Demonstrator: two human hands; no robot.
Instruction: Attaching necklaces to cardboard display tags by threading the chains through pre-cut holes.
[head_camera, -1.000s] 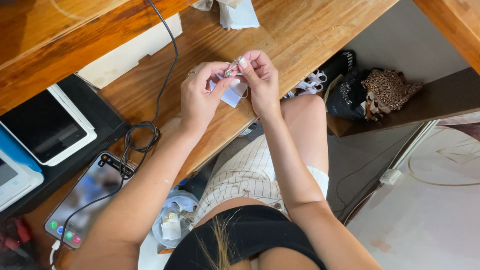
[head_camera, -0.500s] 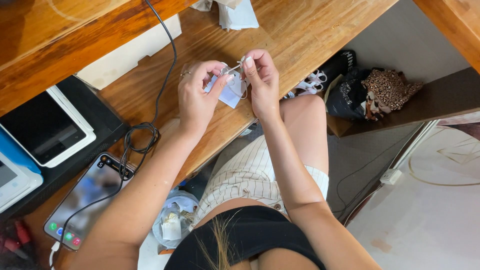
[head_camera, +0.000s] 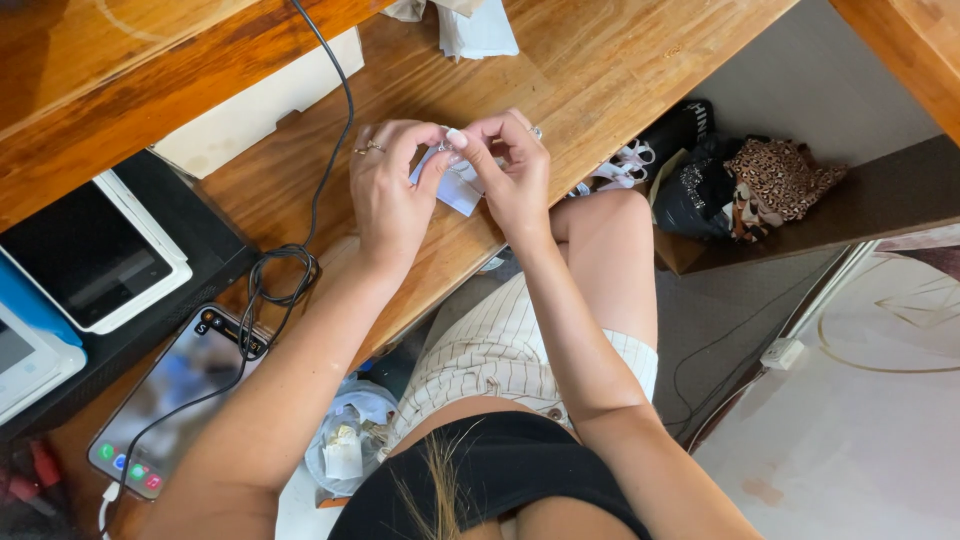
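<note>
Both my hands meet over the wooden desk (head_camera: 600, 70). My left hand (head_camera: 390, 190) and my right hand (head_camera: 510, 170) pinch the same small pale blue-white packet (head_camera: 458, 185) between their fingertips. The packet hangs just above the desk's front edge. What is at its top, between my fingertips, is too small to tell. My left hand wears rings.
A phone (head_camera: 170, 400) with a lit screen lies at the lower left, plugged into a black cable (head_camera: 300, 260). A white tablet (head_camera: 90, 260) sits on a black device. Crumpled white paper (head_camera: 475, 25) lies at the desk's far side. Bags and shoes (head_camera: 740, 185) sit on the floor.
My hands have drawn closer together on the packet and shifted slightly; the fingers have regripped its top. Nothing else on the desk has moved.
</note>
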